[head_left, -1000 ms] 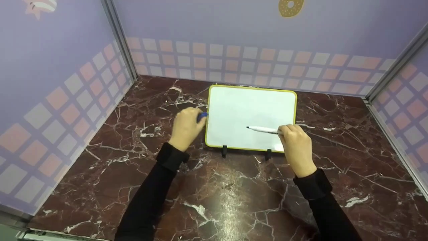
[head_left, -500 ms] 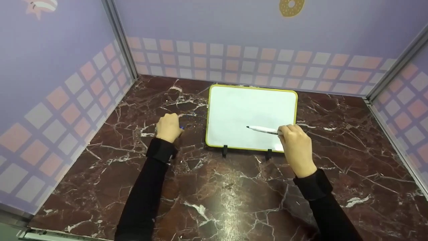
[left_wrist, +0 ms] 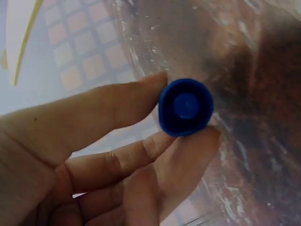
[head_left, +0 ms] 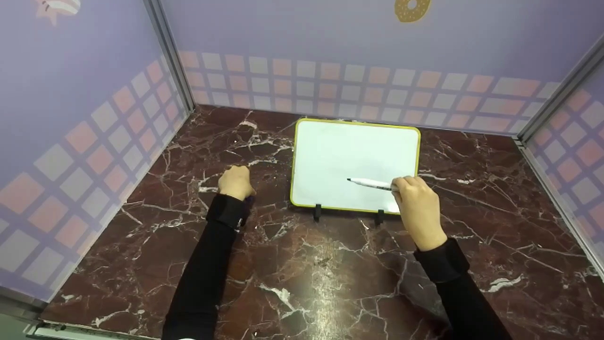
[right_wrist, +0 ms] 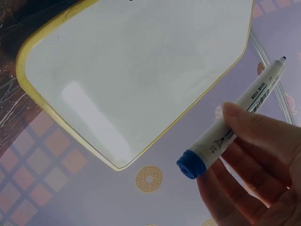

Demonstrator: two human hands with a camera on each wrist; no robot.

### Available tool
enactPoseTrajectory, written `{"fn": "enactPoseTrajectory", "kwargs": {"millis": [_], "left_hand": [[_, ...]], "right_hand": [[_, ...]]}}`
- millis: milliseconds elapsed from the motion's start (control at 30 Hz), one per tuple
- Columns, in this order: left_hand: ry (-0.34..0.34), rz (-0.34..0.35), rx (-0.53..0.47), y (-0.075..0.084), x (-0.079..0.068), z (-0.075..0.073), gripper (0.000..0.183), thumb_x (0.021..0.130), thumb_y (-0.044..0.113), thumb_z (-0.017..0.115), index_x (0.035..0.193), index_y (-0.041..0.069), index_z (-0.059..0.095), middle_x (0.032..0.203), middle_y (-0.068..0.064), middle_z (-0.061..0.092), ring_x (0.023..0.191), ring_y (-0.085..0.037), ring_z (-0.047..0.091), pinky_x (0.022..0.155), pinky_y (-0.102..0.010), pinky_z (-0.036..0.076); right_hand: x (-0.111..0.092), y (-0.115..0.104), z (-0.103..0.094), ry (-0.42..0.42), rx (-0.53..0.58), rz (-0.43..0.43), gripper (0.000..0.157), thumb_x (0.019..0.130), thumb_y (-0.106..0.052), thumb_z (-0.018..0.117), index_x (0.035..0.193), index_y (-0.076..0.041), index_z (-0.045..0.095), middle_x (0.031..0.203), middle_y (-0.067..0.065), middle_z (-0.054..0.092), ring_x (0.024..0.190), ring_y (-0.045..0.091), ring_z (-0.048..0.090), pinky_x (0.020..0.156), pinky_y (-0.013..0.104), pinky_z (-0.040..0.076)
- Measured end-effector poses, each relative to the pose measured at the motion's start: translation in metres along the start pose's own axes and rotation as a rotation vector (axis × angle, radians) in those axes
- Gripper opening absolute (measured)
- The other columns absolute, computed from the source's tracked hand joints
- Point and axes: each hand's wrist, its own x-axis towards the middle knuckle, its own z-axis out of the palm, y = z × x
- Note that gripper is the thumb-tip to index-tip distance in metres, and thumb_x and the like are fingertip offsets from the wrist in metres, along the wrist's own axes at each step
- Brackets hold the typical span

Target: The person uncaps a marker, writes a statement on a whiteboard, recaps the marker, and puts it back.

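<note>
White plastic cylindrical marker with blue tail (right_wrist: pixel 223 129): pinched in right hand (head_left: pixel 417 208), before glossy whiteboard with yellow rim (head_left: pixel 354 156). Tail hidden by hand in head view; whiteboard's lower right corner covered too. Hollow round blue plastic cap (left_wrist: pixel 186 106): pinched in left hand (head_left: pixel 236 183), nearly lost behind it in head view, open mouth plain in left wrist view. Beneath: polished dark red tabletop (head_left: pixel 325 283), white-veined. Marker's long axis: roughly sideways, bare dark nib (head_left: pixel 349 179) toward person's left.
</note>
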Motion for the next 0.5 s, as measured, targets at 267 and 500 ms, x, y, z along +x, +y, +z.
{"fn": "enactPoseTrajectory", "kwargs": {"millis": [267, 500], "left_hand": [[0.034, -0.002, 0.007, -0.0039, 0.0061, 0.0068, 0.058, 0.077, 0.023, 0.086, 0.122, -0.006, 0.062, 0.125, -0.028, 0.063, 0.113, -0.048, 0.062, 0.090, -0.058, 0.056], [0.032, 0.012, 0.000, -0.0054, 0.0060, 0.0055, 0.057, 0.076, 0.026, 0.087, 0.119, -0.005, 0.064, 0.126, -0.028, 0.063, 0.114, -0.047, 0.062, 0.091, -0.058, 0.056]], "right_hand": [[0.0003, 0.0003, -0.0001, -0.023, -0.001, 0.013, 0.010, 0.082, 0.000, 0.077, 0.087, 0.001, 0.068, 0.082, 0.015, 0.069, 0.077, 0.033, 0.064, 0.062, 0.048, 0.058], [-0.0010, 0.0009, 0.0008, -0.017, -0.006, 0.010, 0.011, 0.081, -0.001, 0.078, 0.086, 0.001, 0.068, 0.081, 0.015, 0.068, 0.076, 0.034, 0.064, 0.059, 0.048, 0.057]]}}
